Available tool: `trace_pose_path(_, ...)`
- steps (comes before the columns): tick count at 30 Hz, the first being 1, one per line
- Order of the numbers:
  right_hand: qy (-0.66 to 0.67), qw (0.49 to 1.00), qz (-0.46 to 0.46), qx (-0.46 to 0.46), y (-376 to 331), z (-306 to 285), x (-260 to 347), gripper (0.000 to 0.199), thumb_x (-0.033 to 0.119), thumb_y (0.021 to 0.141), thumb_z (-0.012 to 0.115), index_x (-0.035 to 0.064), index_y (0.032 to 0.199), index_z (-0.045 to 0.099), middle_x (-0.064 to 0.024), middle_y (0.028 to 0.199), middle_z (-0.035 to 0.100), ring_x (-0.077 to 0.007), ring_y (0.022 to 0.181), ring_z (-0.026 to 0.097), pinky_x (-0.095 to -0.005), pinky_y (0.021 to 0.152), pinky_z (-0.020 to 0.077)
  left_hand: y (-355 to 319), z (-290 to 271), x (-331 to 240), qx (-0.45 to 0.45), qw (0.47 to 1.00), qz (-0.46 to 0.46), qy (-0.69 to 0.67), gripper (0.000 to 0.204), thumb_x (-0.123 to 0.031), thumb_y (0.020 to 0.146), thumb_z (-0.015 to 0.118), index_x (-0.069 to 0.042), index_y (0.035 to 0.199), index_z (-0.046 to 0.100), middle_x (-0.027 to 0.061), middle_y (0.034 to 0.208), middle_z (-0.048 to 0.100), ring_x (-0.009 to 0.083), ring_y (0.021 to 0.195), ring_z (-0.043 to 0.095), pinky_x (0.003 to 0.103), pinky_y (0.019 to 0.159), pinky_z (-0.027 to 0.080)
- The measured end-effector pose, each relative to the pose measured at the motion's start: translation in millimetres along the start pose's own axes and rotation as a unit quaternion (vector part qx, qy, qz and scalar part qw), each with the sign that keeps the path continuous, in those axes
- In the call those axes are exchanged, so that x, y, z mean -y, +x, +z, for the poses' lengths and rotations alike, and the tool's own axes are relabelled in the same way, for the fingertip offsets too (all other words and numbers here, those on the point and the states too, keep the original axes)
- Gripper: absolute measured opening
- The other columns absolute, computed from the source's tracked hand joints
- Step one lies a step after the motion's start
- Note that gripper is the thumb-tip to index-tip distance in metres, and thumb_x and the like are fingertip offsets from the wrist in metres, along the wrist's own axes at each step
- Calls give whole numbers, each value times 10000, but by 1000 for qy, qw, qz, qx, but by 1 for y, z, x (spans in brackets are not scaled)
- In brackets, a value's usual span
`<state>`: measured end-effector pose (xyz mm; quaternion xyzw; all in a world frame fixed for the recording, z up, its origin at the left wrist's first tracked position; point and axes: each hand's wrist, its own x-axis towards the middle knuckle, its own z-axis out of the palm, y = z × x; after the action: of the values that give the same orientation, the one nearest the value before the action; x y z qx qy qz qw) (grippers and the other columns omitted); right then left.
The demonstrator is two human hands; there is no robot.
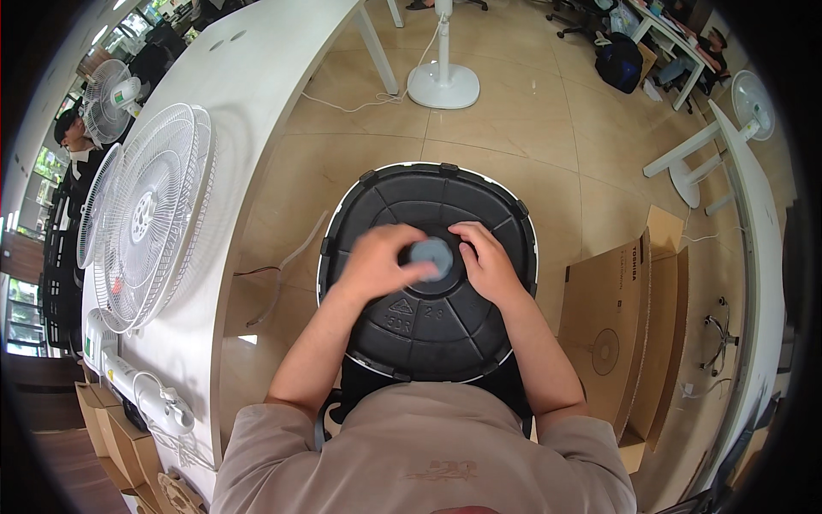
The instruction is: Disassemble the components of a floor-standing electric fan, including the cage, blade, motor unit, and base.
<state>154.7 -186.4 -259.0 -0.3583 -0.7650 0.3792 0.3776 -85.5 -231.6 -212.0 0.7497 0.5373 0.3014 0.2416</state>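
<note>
The person holds a round black fan base (428, 317), underside up, against the lap, over the tiled floor (531, 146). A grey knob (431, 257) sits at the centre of the base. The left hand (377, 261) closes its fingers on the knob from the left; whether the grip is tight cannot be told. The right hand (488, 261) lies flat on the base just right of the knob, fingertips touching or nearly touching it, bracing the base. Step in hand, by judgement: turning the centre knob on the underside of the base. The next move likely calls for a firm pinch and twist with the left hand while the right keeps the base from spinning. A white table (257, 103) to the left carries fan heads (141, 214); an open carton (616, 300) stands to the right.
</note>
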Motion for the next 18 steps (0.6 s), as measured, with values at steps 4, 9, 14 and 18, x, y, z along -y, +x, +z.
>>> trace_pose_path(4,1,1000,13,7,5,-1,12,297,-68,959,560,1,1239,629,-173,1247,647,-364,1181,636,-411,1010,508,-7,-12,36,-153,961,-201,-116,258,-237,838,836,-54,778,665,78,693,666,224,690,635,373,631,478)
trace_pose_path(9,8,1000,9,2,7,1,7,296,-70,960,555,1,1237,631,-174,1239,646,-367,1170,639,-406,1003,508,7,7,15,-103,990,91,-15,303,-238,824,847,-65,1004,675,95,1011,703,297,969,657,416,886,489)
trace_pose_path(14,6,1000,12,2,5,2,8,301,-77,954,551,-6,1236,629,-180,1234,646,-367,1164,642,-404,1003,508,-1,14,5,40,994,103,27,822,-339,704,929,-116,1416,586,99,1494,560,297,1383,524,466,1158,334)
trace_pose_path(18,6,1000,10,3,7,2,5,302,-75,950,554,-12,1237,627,-182,1236,645,-370,1161,643,-406,1004,509,2,15,8,55,993,99,19,833,-339,694,937,-113,1414,584,101,1481,568,288,1367,536,464,1153,341)
